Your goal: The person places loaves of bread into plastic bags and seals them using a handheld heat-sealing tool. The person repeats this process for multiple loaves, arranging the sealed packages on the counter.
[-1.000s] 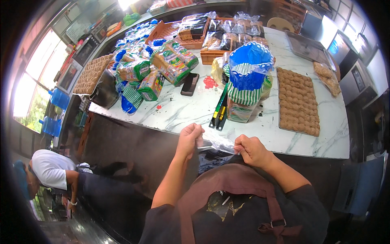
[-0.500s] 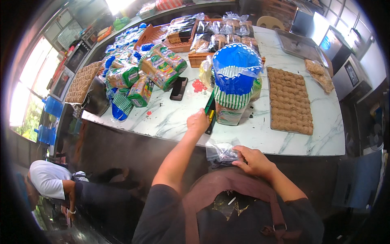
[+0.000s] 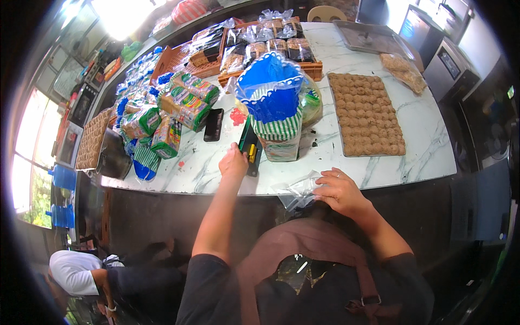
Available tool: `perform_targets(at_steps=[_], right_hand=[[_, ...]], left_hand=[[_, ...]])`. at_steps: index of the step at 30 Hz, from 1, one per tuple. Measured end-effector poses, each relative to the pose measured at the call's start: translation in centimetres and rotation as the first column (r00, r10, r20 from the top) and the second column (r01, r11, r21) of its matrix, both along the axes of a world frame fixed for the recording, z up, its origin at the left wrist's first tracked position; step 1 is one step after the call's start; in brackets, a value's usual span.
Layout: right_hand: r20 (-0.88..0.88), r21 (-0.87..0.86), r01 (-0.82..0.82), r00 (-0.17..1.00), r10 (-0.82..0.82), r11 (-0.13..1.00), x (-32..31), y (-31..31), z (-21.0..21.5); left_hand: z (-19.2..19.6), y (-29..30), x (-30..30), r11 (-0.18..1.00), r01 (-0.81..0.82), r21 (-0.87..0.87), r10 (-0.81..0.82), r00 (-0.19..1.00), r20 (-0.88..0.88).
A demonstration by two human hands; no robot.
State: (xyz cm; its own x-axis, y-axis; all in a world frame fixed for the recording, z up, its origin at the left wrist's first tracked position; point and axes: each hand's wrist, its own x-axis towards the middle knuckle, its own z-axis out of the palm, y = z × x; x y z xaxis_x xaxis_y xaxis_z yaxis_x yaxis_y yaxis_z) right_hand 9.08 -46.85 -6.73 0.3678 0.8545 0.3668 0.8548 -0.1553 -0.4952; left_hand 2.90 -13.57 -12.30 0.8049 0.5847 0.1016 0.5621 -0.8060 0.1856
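Note:
My left hand (image 3: 234, 163) is closed at the table's front edge, right beside a long green and black tool (image 3: 251, 151) with a yellow part. Whatever its fingers may hold is hidden. A crumpled clear plastic bag (image 3: 299, 189) hangs from the fingers of my right hand (image 3: 341, 190), over the front edge. Just beyond the tool stands a packed loaf (image 3: 283, 149) in green-striped wrapping, with a blue, white-scalloped bag (image 3: 271, 86) gaping open on top. A dark phone (image 3: 213, 124) lies to the left of it.
Packed bread loaves (image 3: 184, 100) are heaped at the left. Behind are orange crates (image 3: 312, 70) of bagged bread. A tray of brown buns (image 3: 368, 116) lies at right, near a bag of buns (image 3: 403, 73) and a metal tray (image 3: 368, 38). Another person (image 3: 78, 273) bends at lower left.
The view has shifted, so the table things sit further left. My right hand has raised the clear bag to the table edge. My left hand stays beside the tool.

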Motion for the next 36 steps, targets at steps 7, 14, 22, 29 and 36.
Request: perform_targets(at_steps=[7,14,22,29,36], right_hand=[[-0.255,0.093,-0.082,0.961,0.104,0.992,1.0,2.3,1.4],[-0.445,-0.087,-0.286,0.868,0.219,0.954,1.9,3.5,5.4],[-0.268,0.318,-0.439,0.808,0.524,0.840,2.4,7.3,10.6],[-0.653,0.757,-0.008,0.027,0.757,0.653,-1.0,9.8,11.5],[-0.771,0.192,-0.718,0.312,0.555,0.669,-3.7,10.4,9.5]], left_hand=[[10.0,-9.2,-4.3,0.558,0.810,-0.179,-0.629,0.554,0.545],[14.7,-7.8,-6.1,0.523,0.534,-0.664,-0.476,0.830,0.292],[16.5,-4.4,-9.8,-0.125,0.457,-0.880,-0.320,0.821,0.472],[18.0,-1.8,-11.1,0.004,0.696,-0.718,-0.288,0.689,0.666],[18.7,-3.6,-12.2,-0.258,0.874,-0.411,0.311,0.478,0.821]])
